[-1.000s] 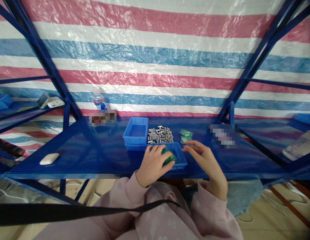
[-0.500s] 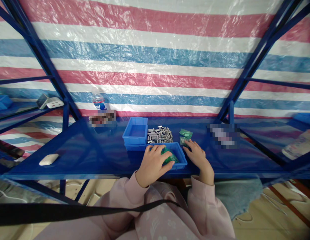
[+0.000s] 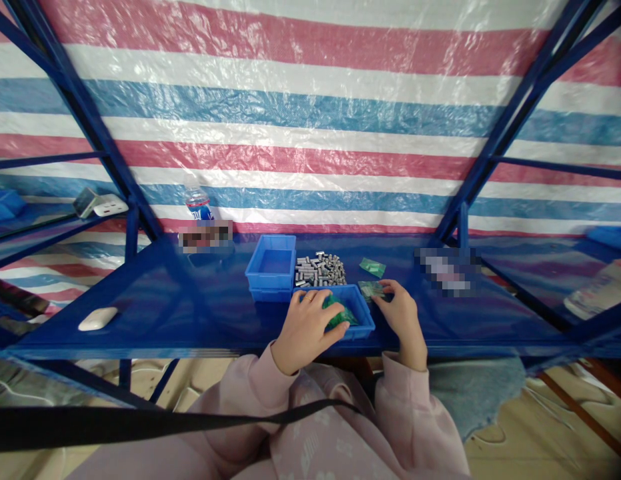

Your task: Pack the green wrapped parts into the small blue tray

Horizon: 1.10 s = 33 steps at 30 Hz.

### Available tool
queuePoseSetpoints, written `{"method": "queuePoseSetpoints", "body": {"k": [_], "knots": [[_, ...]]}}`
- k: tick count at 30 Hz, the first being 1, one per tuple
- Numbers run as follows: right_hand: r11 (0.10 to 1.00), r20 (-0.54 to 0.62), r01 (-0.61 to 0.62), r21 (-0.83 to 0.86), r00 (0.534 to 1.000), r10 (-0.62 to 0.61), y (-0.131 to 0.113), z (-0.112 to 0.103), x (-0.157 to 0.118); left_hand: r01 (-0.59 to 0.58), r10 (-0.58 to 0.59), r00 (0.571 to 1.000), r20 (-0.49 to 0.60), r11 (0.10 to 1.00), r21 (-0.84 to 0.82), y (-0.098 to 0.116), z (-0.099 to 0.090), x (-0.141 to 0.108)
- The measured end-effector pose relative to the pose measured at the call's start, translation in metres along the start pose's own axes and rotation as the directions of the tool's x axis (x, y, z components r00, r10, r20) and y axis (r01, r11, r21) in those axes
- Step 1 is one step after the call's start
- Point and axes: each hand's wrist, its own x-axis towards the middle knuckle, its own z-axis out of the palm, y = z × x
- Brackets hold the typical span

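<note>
My left hand [image 3: 307, 327] lies over the left end of a blue plastic bin [image 3: 365, 313], fingers apart. Inside that bin is a heap of green packets [image 3: 343, 317], partly covered by the hand. To the bin's right, my right hand [image 3: 400, 310] has thumb and fingertips closed at the right edge of a small flat green packet [image 3: 370, 291]. A second green packet [image 3: 372, 267] lies flat on the table just behind it. Behind the bin is a pile of small grey metal cylinders [image 3: 320, 269].
Stacked blue bins [image 3: 271, 267] stand left of the cylinders. A white rounded case [image 3: 98, 319] lies at the table's left. A bottle [image 3: 199, 203] stands at the back. Blue frame posts [image 3: 485, 160] flank the table [image 3: 205, 313], with striped sheeting behind.
My right hand has shifted slightly, its fingers drawing together at the nearer packet's edge. That packet sits a little closer to me. My left hand stays put.
</note>
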Motion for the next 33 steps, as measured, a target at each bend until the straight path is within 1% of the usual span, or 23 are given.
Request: {"method": "queuePoseSetpoints", "body": {"k": [4,8,10,14,17,20,23,28,33], "knots": [[0.997,-0.023,0.008,0.077,1.0,-0.006,0.001,0.001,0.0,0.001,-0.001,1.0,-0.002,1.0,-0.002,0.001,0.0,-0.001],[0.987,-0.002,0.022,0.161,1.0,-0.022,-0.001,0.0,0.0,0.0,0.0,1.0,-0.002,1.0,-0.004,0.0,0.0,-0.001],[0.984,0.001,0.03,0.175,1.0,-0.031,-0.003,0.0,0.001,-0.001,0.001,1.0,-0.003,1.0,-0.004,0.0,0.0,0.0],[0.988,-0.01,0.064,0.139,0.998,-0.064,-0.009,0.002,0.001,-0.002,0.003,1.0,-0.006,1.0,0.003,-0.001,0.001,0.0],[0.991,0.037,0.095,0.099,0.994,-0.099,-0.012,0.009,0.0,-0.006,0.006,1.0,-0.003,1.0,0.006,-0.001,0.0,0.0],[0.996,0.084,0.076,0.05,0.993,-0.08,-0.01,0.016,-0.001,-0.006,0.006,1.0,-0.003,1.0,0.004,0.0,0.0,0.0],[0.998,0.11,0.061,0.021,0.992,-0.063,-0.008,0.019,-0.002,-0.006,0.006,1.0,-0.002,1.0,0.004,0.0,0.0,-0.001],[0.996,0.115,0.08,0.035,0.99,-0.084,-0.01,0.011,-0.001,0.0,0.0,1.0,-0.003,1.0,0.004,0.0,0.0,-0.001],[0.994,0.087,0.055,0.092,0.994,-0.063,-0.012,0.0,-0.003,-0.002,0.002,1.0,-0.003,1.0,-0.002,0.0,-0.001,0.0]]}}
